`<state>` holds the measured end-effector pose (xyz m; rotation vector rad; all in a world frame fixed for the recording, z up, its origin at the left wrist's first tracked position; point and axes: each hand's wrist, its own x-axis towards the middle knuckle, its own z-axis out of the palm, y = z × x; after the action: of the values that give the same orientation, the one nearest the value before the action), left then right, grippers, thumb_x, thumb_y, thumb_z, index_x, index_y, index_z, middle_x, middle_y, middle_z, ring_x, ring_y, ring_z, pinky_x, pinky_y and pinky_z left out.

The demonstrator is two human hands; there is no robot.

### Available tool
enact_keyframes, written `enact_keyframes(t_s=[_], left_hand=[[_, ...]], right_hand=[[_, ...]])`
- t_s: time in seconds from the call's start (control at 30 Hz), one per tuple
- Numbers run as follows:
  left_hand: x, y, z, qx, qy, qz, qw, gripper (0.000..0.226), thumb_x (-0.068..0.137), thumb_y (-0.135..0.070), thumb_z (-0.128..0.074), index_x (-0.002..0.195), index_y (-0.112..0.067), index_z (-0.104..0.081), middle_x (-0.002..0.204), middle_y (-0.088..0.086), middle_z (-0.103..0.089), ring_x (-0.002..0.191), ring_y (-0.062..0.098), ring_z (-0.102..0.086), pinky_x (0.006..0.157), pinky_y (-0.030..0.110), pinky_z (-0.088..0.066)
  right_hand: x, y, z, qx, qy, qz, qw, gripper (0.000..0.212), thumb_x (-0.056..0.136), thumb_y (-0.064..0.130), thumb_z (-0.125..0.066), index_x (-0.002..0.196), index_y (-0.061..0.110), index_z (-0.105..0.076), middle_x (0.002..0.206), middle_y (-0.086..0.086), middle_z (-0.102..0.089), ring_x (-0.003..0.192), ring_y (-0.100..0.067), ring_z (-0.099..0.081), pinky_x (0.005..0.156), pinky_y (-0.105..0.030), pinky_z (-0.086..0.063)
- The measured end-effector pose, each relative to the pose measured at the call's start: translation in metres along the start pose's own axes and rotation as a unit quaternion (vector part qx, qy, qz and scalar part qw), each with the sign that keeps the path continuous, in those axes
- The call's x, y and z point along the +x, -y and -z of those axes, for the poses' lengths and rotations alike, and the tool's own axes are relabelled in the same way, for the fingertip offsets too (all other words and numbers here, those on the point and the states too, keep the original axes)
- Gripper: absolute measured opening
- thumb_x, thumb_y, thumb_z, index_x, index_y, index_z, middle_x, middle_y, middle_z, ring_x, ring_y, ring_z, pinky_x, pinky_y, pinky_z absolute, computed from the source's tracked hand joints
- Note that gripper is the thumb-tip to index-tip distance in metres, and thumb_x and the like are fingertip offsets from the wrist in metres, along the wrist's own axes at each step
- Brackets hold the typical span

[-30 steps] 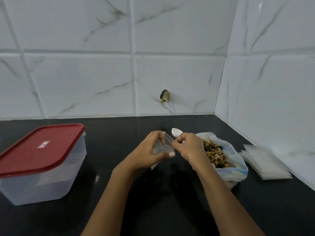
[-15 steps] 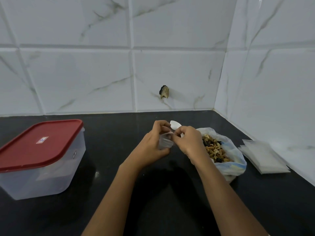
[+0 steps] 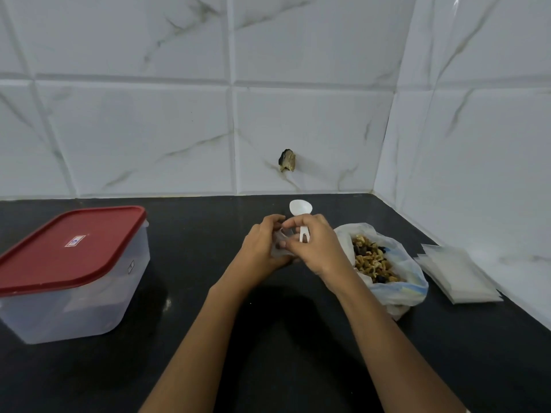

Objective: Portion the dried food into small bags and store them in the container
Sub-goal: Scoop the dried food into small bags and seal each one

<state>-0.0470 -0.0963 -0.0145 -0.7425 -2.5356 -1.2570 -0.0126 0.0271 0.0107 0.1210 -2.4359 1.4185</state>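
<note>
Head view: both hands meet above the middle of the black surface (image 3: 185, 239), well in front of the corner of the white marble-patterned tiled wall (image 3: 149, 129). The left hand (image 3: 261, 250) has its fingers curled round a small clear bag (image 3: 280, 238), gripping it from the left side. A dark bit shows through the plastic, but how much the bag holds cannot be told.

The right hand (image 3: 317, 248) is closed round the handle of a white plastic spoon (image 3: 300, 208). The spoon's bowl stands up above the knuckles, away from the person, and looks empty. This hand's fingertips also reach to the top of the small clear bag and touch it there, right against the left hand's fingers.

Just to the right of the right hand sits an open plastic bag (image 3: 408, 281) with its rim rolled down, holding the dried food (image 3: 371, 259), a pale and dark mix. Farther right, near the side wall, lies a flat stack of empty small bags (image 3: 459, 272).

At the far left, well apart from the hands, stands the clear plastic container (image 3: 74, 305), shut with its red lid (image 3: 59, 251). The lid bears a small label. A dark chipped spot (image 3: 286, 160) marks the back wall above the hands.
</note>
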Motion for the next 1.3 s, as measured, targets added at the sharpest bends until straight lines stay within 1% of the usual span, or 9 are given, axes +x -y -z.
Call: enact_keyframes(t_s=[0.2, 0.27, 0.4, 0.6, 0.77, 0.87, 0.97, 1.07, 1.3], left_hand=[[-0.004, 0.005, -0.003, -0.059, -0.006, 0.02, 0.998, 0.043, 0.078, -0.026, -0.073, 0.114, -0.023, -0.048, 0.111, -0.006, -0.059, 0.089, 0.0, -0.056, 0.069, 0.006, -0.045], [-0.004, 0.004, -0.003, -0.055, 0.004, 0.016, 0.998, 0.05, 0.073, -0.029, -0.077, 0.113, -0.022, -0.048, 0.109, -0.009, -0.056, 0.091, 0.002, -0.055, 0.07, 0.004, -0.044], [-0.005, 0.001, -0.004, -0.039, 0.046, 0.01, 0.998, 0.068, 0.065, -0.033, -0.082, 0.121, -0.02, -0.046, 0.114, -0.008, -0.056, 0.101, 0.007, -0.056, 0.082, 0.015, -0.047], [-0.007, -0.004, -0.003, -0.022, 0.056, -0.029, 0.998, 0.046, 0.071, -0.03, -0.078, 0.108, -0.026, -0.05, 0.102, -0.011, -0.061, 0.093, 0.005, -0.061, 0.087, 0.026, -0.052], [-0.008, -0.006, -0.012, -0.031, 0.054, -0.027, 0.998, 0.04, 0.071, -0.041, -0.076, 0.102, -0.031, -0.054, 0.097, -0.016, -0.059, 0.092, 0.002, -0.058, 0.081, 0.015, -0.047], [-0.006, -0.015, -0.023, -0.061, 0.068, -0.027, 0.995, 0.04, 0.071, -0.041, -0.076, 0.104, -0.029, -0.056, 0.1, -0.016, -0.058, 0.094, 0.001, -0.057, 0.08, 0.013, -0.045], [-0.002, -0.033, -0.039, -0.088, 0.069, -0.045, 0.993, 0.043, 0.073, -0.039, -0.075, 0.11, -0.023, -0.059, 0.107, -0.011, -0.059, 0.101, 0.004, -0.055, 0.087, 0.016, -0.044], [0.003, -0.051, -0.055, -0.079, 0.079, -0.055, 0.992, 0.04, 0.074, -0.041, -0.074, 0.11, -0.028, -0.061, 0.103, -0.018, -0.054, 0.1, 0.001, -0.05, 0.087, 0.011, -0.039], [0.012, -0.04, -0.063, 0.086, 0.079, 0.009, 0.993, 0.057, 0.073, -0.066, -0.06, 0.115, -0.029, -0.055, 0.107, 0.0, -0.059, 0.104, 0.017, -0.053, 0.096, 0.039, -0.043]], right_hand=[[-0.002, 0.001, 0.003, 0.169, 0.028, -0.05, 0.984, 0.019, 0.081, 0.008, -0.068, 0.098, 0.016, -0.065, 0.107, -0.004, -0.055, 0.091, -0.01, -0.056, 0.06, -0.018, -0.051], [-0.003, 0.001, 0.005, 0.193, 0.016, -0.059, 0.979, 0.014, 0.084, 0.01, -0.064, 0.098, 0.014, -0.066, 0.109, -0.005, -0.057, 0.089, -0.007, -0.056, 0.057, -0.016, -0.051], [-0.001, -0.001, 0.008, 0.207, 0.013, -0.089, 0.974, 0.018, 0.088, 0.003, -0.057, 0.102, 0.013, -0.063, 0.109, -0.007, -0.058, 0.095, -0.015, -0.064, 0.081, -0.032, -0.057], [-0.001, 0.002, 0.015, 0.28, 0.019, -0.108, 0.954, 0.03, 0.093, -0.005, -0.044, 0.118, 0.006, -0.055, 0.099, -0.006, -0.055, 0.077, -0.017, -0.07, 0.069, -0.035, -0.06], [-0.007, -0.003, 0.039, 0.103, -0.052, -0.016, 0.993, 0.027, 0.097, 0.007, -0.04, 0.109, 0.023, -0.06, 0.106, -0.008, -0.054, 0.057, -0.002, -0.052, 0.046, -0.011, -0.041], [-0.019, -0.014, 0.075, -0.009, -0.087, -0.005, 0.996, 0.028, 0.097, 0.01, -0.039, 0.112, 0.033, -0.046, 0.095, 0.001, -0.058, 0.067, -0.004, -0.048, 0.059, -0.018, -0.037], [-0.029, -0.026, 0.108, -0.125, -0.102, -0.056, 0.985, 0.032, 0.094, 0.009, -0.046, 0.123, 0.02, -0.037, 0.095, 0.0, -0.062, 0.083, -0.017, -0.052, 0.067, -0.027, -0.036], [-0.032, -0.037, 0.126, -0.209, -0.123, -0.126, 0.962, 0.023, 0.091, 0.01, -0.052, 0.114, 0.01, -0.053, 0.098, -0.01, -0.068, 0.097, -0.024, -0.059, 0.076, -0.028, -0.041], [-0.031, -0.049, 0.121, -0.369, -0.099, -0.146, 0.913, 0.029, 0.091, 0.011, -0.052, 0.118, 0.013, -0.062, 0.114, -0.01, -0.063, 0.098, -0.026, -0.063, 0.082, -0.032, -0.051]])
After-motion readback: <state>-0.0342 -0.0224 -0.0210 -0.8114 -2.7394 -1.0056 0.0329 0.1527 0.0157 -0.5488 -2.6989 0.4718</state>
